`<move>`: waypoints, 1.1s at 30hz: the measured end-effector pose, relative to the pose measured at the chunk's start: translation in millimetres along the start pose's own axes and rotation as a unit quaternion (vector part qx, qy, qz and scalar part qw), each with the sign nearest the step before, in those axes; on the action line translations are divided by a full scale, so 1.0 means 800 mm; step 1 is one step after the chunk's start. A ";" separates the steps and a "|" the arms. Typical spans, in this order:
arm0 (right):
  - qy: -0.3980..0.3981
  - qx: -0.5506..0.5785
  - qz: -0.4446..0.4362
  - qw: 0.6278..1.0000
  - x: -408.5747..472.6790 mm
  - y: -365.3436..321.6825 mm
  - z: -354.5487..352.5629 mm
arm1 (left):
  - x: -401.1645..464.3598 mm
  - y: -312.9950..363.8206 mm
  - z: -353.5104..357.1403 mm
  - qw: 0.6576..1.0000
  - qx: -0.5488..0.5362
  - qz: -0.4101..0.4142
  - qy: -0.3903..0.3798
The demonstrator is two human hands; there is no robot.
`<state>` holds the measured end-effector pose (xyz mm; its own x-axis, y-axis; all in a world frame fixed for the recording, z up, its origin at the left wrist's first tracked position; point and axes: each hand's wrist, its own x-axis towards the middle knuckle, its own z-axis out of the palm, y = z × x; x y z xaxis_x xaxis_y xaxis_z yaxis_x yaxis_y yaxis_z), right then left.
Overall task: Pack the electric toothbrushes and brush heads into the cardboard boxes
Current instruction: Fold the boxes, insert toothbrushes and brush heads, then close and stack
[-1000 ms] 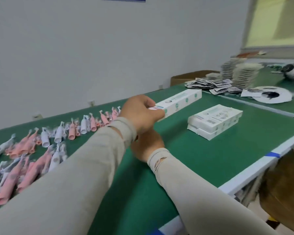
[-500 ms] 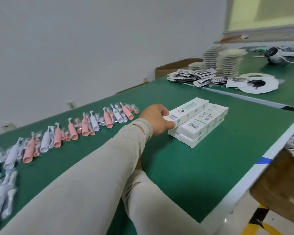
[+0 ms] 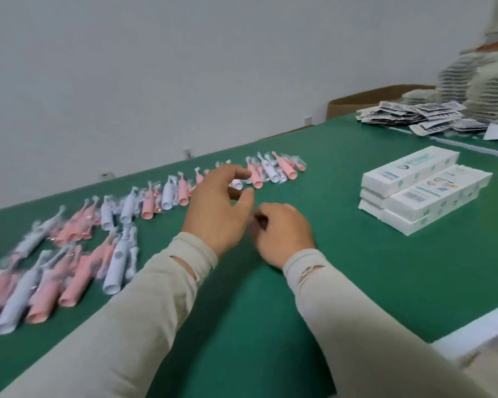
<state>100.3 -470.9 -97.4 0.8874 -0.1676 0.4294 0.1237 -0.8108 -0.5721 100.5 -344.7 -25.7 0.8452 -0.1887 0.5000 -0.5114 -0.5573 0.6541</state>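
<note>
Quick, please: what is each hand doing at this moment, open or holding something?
Left hand: open, fingers loosely curved, holding nothing.
Right hand: fingers curled; whether it holds something cannot be told.

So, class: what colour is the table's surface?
Green, seen in the head view: table.

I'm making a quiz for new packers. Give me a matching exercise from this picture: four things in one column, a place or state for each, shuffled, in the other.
Things:
1. white boxes
2. leaflets
3. left hand
4. brush heads

Places or states:
A. loose heap at the table's far right
B. row along the table's far side
C. neat stack on the right of the table
D. open, empty, over the table by the row

Pairs: 1-C, 2-A, 3-D, 4-B
</note>
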 end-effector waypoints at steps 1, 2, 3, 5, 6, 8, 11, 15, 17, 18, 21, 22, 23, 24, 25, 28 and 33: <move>-0.008 0.006 -0.003 1.000 0.000 -0.002 0.001 | -0.023 -0.019 -0.025 1.000 0.012 -0.013 0.009; -0.015 0.017 -0.005 1.000 -0.003 -0.004 0.000 | -0.047 -0.038 -0.049 0.999 0.029 -0.029 0.011; -0.026 0.013 -0.002 1.000 -0.006 -0.012 0.001 | -0.073 -0.059 -0.072 0.997 0.053 -0.048 0.010; -0.034 0.023 -0.022 0.999 -0.017 -0.027 0.005 | -0.121 -0.095 -0.115 0.992 0.098 -0.084 0.006; -0.038 0.022 -0.038 0.998 -0.021 -0.036 0.008 | -0.141 -0.110 -0.136 0.988 0.112 -0.102 0.008; -0.062 0.012 -0.092 0.994 -0.035 -0.067 0.016 | -0.175 -0.131 -0.175 0.983 0.129 -0.130 0.019; -0.145 0.011 -0.174 0.974 -0.056 -0.138 0.045 | -0.210 -0.153 -0.229 0.970 0.170 -0.169 0.040; -0.178 0.123 -0.176 0.960 -0.084 -0.237 0.099 | -0.240 -0.167 -0.303 0.933 0.285 -0.202 0.083; -0.136 0.121 -0.206 0.961 -0.098 -0.265 0.119 | -0.250 -0.172 -0.348 0.904 0.348 -0.220 0.118; -0.115 0.109 -0.227 0.961 -0.105 -0.271 0.126 | -0.255 -0.175 -0.372 0.884 0.379 -0.240 0.134; -0.101 0.105 -0.251 0.957 -0.112 -0.268 0.133 | -0.274 -0.189 -0.426 0.829 0.451 -0.296 0.148; -0.096 0.105 -0.255 0.956 -0.111 -0.264 0.133 | -0.281 -0.195 -0.433 0.813 0.476 -0.313 0.122; -0.090 0.104 -0.256 0.957 -0.109 -0.259 0.132 | -0.286 -0.200 -0.434 0.797 0.498 -0.332 0.081; -0.087 0.104 -0.253 0.958 -0.109 -0.254 0.131 | -0.291 -0.205 -0.430 0.784 0.508 -0.354 0.038; -0.088 0.105 -0.248 0.959 -0.109 -0.250 0.129 | -0.293 -0.209 -0.425 0.775 0.506 -0.378 0.007; -0.091 0.112 -0.234 0.962 -0.111 -0.245 0.128 | -0.292 -0.218 -0.412 0.764 0.506 -0.401 -0.012; -0.095 0.136 -0.231 0.959 -0.113 -0.249 0.133 | -0.273 -0.225 -0.399 0.756 0.523 -0.394 0.000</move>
<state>42.7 -234.1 -96.7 0.7715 0.3001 0.5611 0.6114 -0.5938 -0.5231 -41.4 54.7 -71.0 0.8237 0.5343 0.1898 0.5526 -0.8315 -0.0574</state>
